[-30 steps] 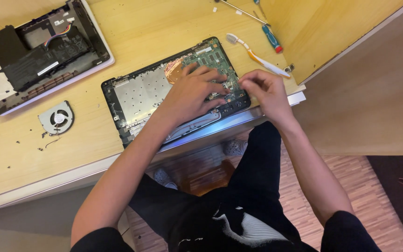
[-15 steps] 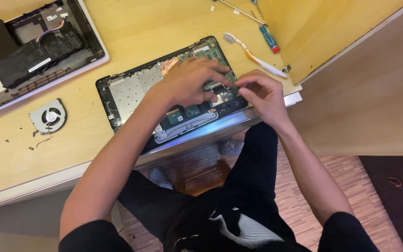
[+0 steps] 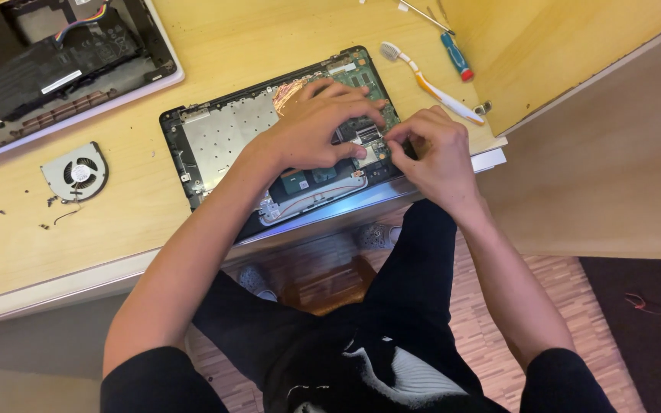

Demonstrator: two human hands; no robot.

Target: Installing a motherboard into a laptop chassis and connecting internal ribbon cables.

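Here, opened laptop [image 3: 227, 134] directly beneath both hands' fingers [image 3: 346, 95].

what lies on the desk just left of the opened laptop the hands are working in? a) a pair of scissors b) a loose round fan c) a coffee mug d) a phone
b, a loose round cooling fan lies on the wooden desk left of the opened laptop, where the left hand and right hand rest.
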